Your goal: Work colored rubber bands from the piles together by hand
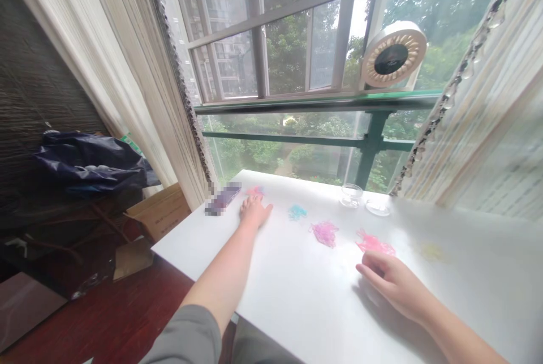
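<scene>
My left hand [255, 212] reaches to the far left of the white table [271, 279], palm down with fingers spread. Its fingertips are at a small pink and purple pile [255, 190], partly hidden behind them. My right hand [392, 280] is loosely curled just in front of a red-pink pile [375, 243], thumb apart and nothing visible in it. Between the hands are a teal pile [297, 212] and a purple-pink pile [324, 234]. A pale yellow pile [431, 251] lies to the right. The piles look like small thin rubber bands.
A clear round container [351, 195] and a clear lid-like disc [378, 208] stand near the table's back edge. A blurred-out dark object [223, 198] lies at the left edge. A round white fan [395, 55] is at the window. A cardboard box [163, 211] sits beyond the table's left side.
</scene>
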Demonstrator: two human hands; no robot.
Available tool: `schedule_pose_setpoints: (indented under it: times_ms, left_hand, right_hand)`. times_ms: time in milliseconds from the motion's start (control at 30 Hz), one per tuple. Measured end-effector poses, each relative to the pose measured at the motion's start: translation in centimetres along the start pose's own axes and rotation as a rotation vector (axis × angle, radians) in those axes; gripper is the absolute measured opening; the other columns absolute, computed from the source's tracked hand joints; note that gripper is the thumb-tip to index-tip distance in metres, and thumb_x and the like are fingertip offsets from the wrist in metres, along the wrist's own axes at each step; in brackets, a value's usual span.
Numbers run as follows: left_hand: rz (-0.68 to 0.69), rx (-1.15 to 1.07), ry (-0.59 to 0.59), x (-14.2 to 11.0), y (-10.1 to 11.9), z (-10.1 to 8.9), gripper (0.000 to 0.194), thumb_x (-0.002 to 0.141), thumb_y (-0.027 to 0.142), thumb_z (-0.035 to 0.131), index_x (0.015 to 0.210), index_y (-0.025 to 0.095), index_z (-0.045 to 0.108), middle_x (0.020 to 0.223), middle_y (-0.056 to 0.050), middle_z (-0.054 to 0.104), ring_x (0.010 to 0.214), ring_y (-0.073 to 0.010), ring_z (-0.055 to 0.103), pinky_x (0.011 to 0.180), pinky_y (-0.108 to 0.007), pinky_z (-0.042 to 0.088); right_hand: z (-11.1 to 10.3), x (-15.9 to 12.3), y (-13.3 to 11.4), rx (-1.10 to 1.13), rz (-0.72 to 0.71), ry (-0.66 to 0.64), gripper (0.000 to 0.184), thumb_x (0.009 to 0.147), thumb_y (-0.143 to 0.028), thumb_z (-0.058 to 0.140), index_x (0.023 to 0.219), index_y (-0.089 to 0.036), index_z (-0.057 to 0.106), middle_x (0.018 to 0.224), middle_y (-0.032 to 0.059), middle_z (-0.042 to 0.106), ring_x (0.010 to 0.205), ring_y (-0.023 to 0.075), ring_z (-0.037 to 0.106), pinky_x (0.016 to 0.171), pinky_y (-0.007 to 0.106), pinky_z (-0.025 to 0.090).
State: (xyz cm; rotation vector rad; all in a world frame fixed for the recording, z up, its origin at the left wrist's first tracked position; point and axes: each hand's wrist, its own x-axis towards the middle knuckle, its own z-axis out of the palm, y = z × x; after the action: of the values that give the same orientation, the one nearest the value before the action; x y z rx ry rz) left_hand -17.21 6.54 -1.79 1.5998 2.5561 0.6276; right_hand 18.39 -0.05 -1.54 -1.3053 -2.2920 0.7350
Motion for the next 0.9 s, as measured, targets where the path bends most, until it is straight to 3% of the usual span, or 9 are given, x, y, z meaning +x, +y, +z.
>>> schedule_pose_setpoints:
  times_ms: [400,567,667,900]
  left_hand:
    - [0.026,-0.034,-0.015,-1.1,-0.2,-0.5,0.055,0.073,0.05,0.052,0.119,0.02,0.053,0.135,-0.012,0.044,0.124,-0.0323,0.037,0.101,-0.042,0.028]
    - [0.114,-0.233,-0.014,-2.1,-0.2,-0.5,0.043,0.067,0.044,0.062,0.101,0.018,0.064,0.123,-0.013,0.056,0.118,-0.0333,0.045,0.099,-0.041,0.032]
    - [0.161,-0.33,-0.007,-2.2,0.1,-0.5,0.033,0.066,0.039,0.065,0.092,0.019,0.067,0.115,-0.01,0.062,0.112,-0.0291,0.052,0.098,-0.037,0.035]
    - [0.152,-0.52,0.079,-1.0,-0.3,-1.2,0.027,0.073,0.031,0.061,0.096,0.018,0.068,0.101,-0.009,0.069,0.098,-0.0228,0.062,0.089,-0.034,0.045]
  right_hand:
    - [-0.1,-0.1,-0.2,0.018,0.016,0.002,0.031,0.082,-0.04,0.044,0.06,-0.02,0.034,0.058,-0.0028,0.041,0.053,0.0125,0.038,0.051,0.024,0.032]
    - [0.0,-0.1,-0.1,0.019,0.01,0.008,0.03,0.082,-0.039,0.044,0.06,-0.02,0.036,0.058,-0.0025,0.042,0.054,0.0129,0.039,0.052,0.024,0.034]
    - [-0.1,-0.1,0.0,0.015,0.008,0.018,0.03,0.081,-0.04,0.044,0.06,-0.021,0.037,0.058,-0.0025,0.043,0.054,0.0132,0.04,0.052,0.025,0.035]
    - [-0.2,0.0,-0.3,-0.027,-0.012,0.015,0.03,0.083,-0.041,0.041,0.06,-0.021,0.038,0.057,-0.0027,0.042,0.056,0.0144,0.042,0.054,0.026,0.034]
